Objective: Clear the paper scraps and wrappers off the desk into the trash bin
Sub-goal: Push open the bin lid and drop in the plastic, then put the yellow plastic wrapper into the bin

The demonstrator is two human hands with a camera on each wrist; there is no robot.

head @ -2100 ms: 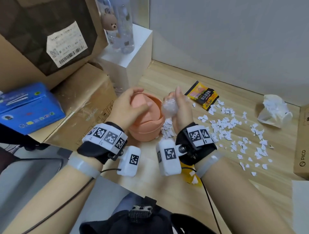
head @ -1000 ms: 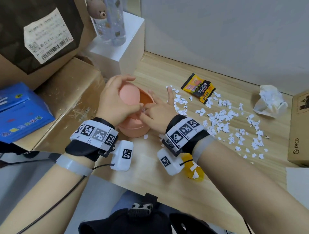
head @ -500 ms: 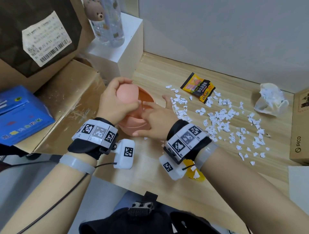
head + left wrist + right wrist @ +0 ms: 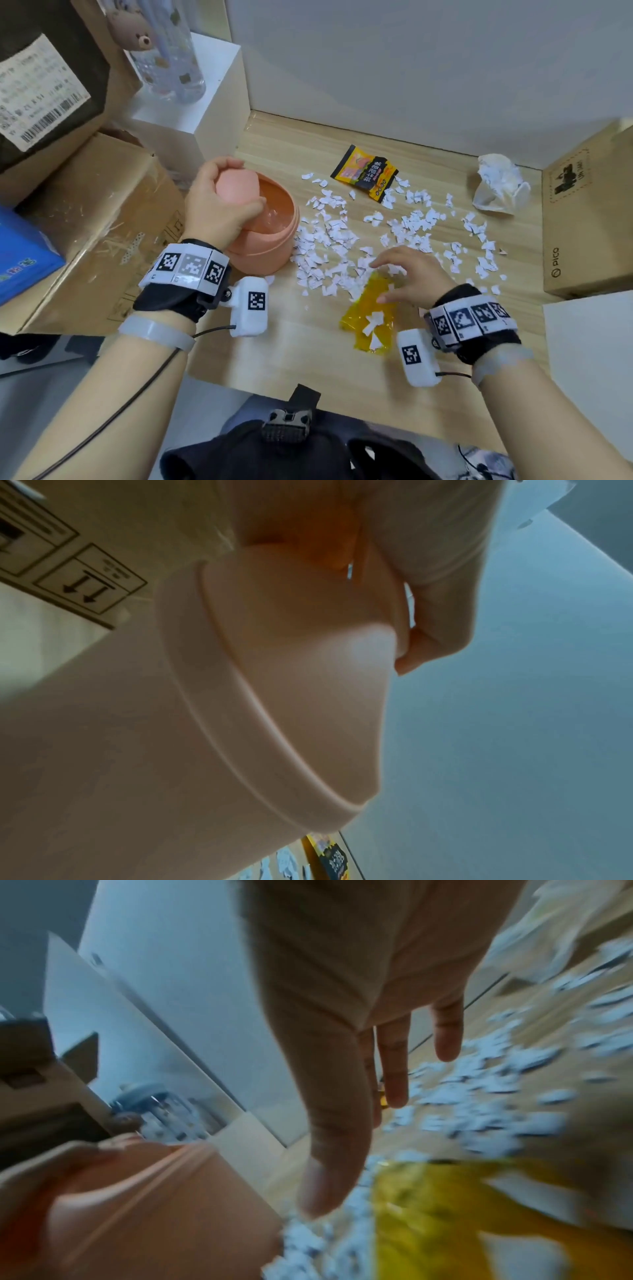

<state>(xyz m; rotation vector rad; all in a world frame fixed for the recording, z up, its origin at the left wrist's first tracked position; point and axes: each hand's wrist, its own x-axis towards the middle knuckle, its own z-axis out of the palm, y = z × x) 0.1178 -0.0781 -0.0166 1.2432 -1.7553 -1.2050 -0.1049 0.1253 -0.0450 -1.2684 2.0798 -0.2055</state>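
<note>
Moved: right hand [image 4: 414, 277] has left the trash bin [image 4: 270, 246] for the desk [image 4: 308, 349].
Bin: by desk's left edge.
Left hand [image 4: 219, 209]: curled round tilted lid [image 4: 238, 185].
Right hand: fingers spread flat over yellow wrapper [image 4: 371, 318] and paper scraps [image 4: 329, 236].

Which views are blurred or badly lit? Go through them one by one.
Head view: evenly lit, mostly sharp, with wide-angle bending at the edges. Left wrist view: dim, the trash bin too close and soft, with the left hand pale. Right wrist view: motion blur smears the paper scraps and yellow wrapper beneath the right hand.
</note>
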